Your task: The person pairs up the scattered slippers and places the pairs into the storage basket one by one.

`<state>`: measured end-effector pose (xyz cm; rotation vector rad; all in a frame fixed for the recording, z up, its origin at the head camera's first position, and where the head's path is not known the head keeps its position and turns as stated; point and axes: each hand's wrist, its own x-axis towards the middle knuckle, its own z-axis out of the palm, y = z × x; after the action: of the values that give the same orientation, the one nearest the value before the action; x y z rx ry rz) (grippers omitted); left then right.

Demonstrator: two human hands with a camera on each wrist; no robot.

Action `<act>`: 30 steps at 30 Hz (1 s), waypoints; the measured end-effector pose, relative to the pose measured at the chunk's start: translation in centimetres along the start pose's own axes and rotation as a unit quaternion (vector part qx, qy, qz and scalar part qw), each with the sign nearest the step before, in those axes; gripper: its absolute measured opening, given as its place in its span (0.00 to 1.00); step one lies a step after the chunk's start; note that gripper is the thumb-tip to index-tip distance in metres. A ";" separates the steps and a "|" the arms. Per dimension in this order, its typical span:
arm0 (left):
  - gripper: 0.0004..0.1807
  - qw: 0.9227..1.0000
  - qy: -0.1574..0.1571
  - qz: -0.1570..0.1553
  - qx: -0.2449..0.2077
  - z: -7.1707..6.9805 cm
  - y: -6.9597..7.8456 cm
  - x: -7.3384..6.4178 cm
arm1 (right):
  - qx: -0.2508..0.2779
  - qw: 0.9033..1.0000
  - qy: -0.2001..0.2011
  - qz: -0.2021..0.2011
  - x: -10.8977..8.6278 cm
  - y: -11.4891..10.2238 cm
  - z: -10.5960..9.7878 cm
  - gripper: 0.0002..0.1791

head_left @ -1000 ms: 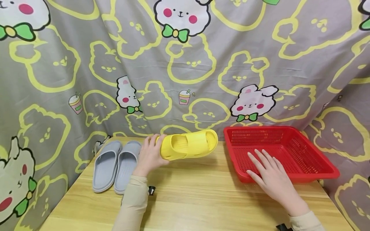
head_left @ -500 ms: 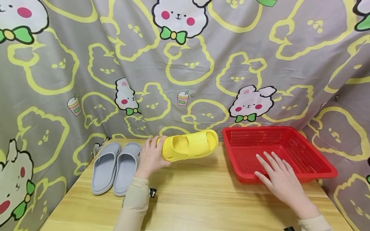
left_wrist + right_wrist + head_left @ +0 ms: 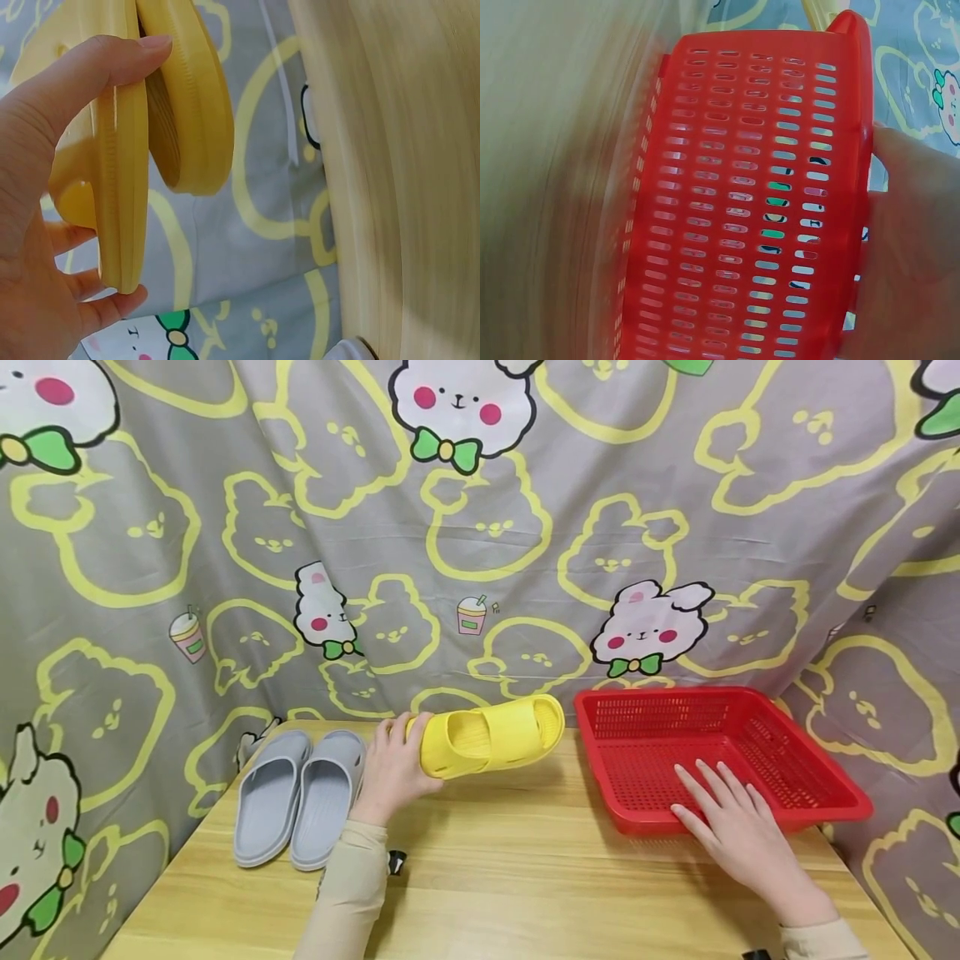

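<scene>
My left hand grips yellow slippers by one end, above the table left of the basket. Only one slipper shows plainly in the head view. The left wrist view shows a pair pressed near each other, a nearer slipper and a second slipper, with the thumb laid across their edges and fingers on the far side. My right hand, fingers straight and spread, lies over the near rim of a red perforated plastic basket. In the right wrist view, the hand is at the rim beside the basket's slotted wall.
A pair of grey slippers, the left one and the right one, stands on the wooden table left of my left hand. A grey curtain with cartoon animals hangs behind and at both sides.
My right hand has slid a little right and toward me along the basket's near side. The left hand and the yellow slippers have stayed nearly in place.
</scene>
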<state>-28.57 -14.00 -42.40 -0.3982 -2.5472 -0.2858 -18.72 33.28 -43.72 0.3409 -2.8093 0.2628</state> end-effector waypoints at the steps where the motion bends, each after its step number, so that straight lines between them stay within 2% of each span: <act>1: 0.60 1.000 0.001 -0.001 -0.001 0.0 0.0 0.0 | 0.001 1.000 -0.004 0.002 0.0 0.0 0.0 0.40; 8: 0.59 1.000 0.013 -0.004 0.000 0.0 0.5 0.0 | 0.010 0.999 -0.042 0.022 -0.2 0.1 -0.3 0.40; 19: 0.59 1.000 0.001 0.002 0.000 0.0 1.6 0.2 | 0.038 0.995 -0.077 0.041 -0.5 0.1 -0.6 0.40; 23: 0.59 1.000 0.010 0.012 0.000 0.1 2.0 0.5 | 0.041 0.995 -0.079 0.044 -0.4 0.0 -0.7 0.40; 30: 0.57 0.999 0.030 0.028 0.008 0.3 2.7 1.2 | 0.029 0.996 -0.061 0.052 -0.3 -0.1 -0.5 0.38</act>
<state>-28.78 -11.15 -41.69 -0.4475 -2.4740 -0.2537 -18.30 33.32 -43.28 0.2302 -2.9485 0.3592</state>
